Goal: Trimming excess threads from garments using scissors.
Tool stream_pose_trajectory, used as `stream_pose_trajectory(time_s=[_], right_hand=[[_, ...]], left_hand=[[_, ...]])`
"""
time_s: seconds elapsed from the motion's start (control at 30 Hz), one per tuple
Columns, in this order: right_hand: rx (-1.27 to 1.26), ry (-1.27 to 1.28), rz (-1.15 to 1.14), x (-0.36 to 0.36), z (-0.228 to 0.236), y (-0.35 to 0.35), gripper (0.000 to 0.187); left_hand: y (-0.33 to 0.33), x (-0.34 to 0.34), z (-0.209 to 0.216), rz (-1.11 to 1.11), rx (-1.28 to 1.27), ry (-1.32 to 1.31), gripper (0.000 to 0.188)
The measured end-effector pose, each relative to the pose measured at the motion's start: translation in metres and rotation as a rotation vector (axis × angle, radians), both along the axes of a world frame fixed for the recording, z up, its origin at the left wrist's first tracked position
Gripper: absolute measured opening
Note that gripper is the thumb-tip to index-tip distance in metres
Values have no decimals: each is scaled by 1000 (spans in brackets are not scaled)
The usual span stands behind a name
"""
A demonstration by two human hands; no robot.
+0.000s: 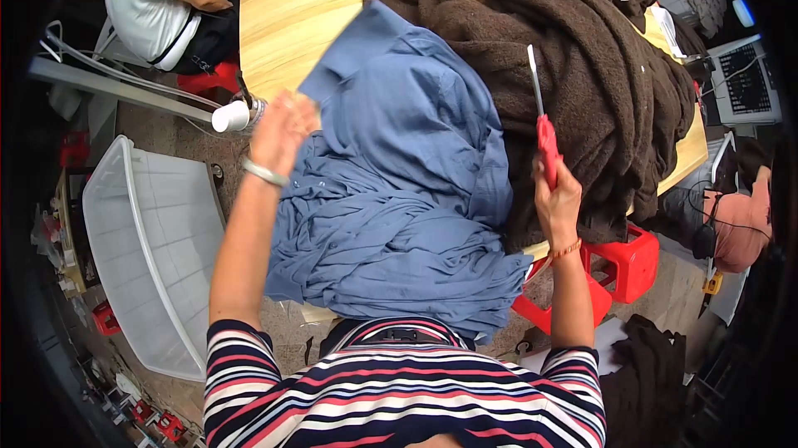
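Note:
Red-handled scissors (546, 145) are in my right hand (557, 194), which is closed around the handle. Their narrow metal blades look closed and point away from me, above the brown fabric. My left hand (284, 132) is beside the left edge of a blue garment (407, 107). Motion smears its fingers, so I cannot tell if they pinch the cloth. The blue cloth lies partly spread out at the far side and bunched in folds toward me. To its right is a large heap of thick dark brown fabric (582, 82).
Under the fabrics is a light wood table (291, 12). A white spool (230, 116) is by its left edge. A large white plastic bin (137, 232) stands at left, red stools (625, 261) at right. Other people (150, 3) sit around the table.

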State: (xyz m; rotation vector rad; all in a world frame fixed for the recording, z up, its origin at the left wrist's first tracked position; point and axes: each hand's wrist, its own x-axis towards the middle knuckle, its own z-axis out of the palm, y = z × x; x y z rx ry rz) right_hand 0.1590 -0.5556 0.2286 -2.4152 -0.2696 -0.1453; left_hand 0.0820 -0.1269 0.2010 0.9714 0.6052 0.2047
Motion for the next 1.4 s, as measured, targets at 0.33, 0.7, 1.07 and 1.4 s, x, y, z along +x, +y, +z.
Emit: stream_pose_trajectory(time_s=[0.33,0.7,1.07,1.4], right_hand=[[-240,50,188,-43,-8,36,16],[-152,313,398,-39,-31,73,43],[-386,294,555,-27,-58,109,13],[-419,182,497,38,-69,165,19]], left_hand=[[-50,10,-113,-160,210,320,41],[-90,35,-141,-830,1749,184,62],[-82,50,-145,-849,1737,194,64],[-85,55,-146,-813,1719,158,61]])
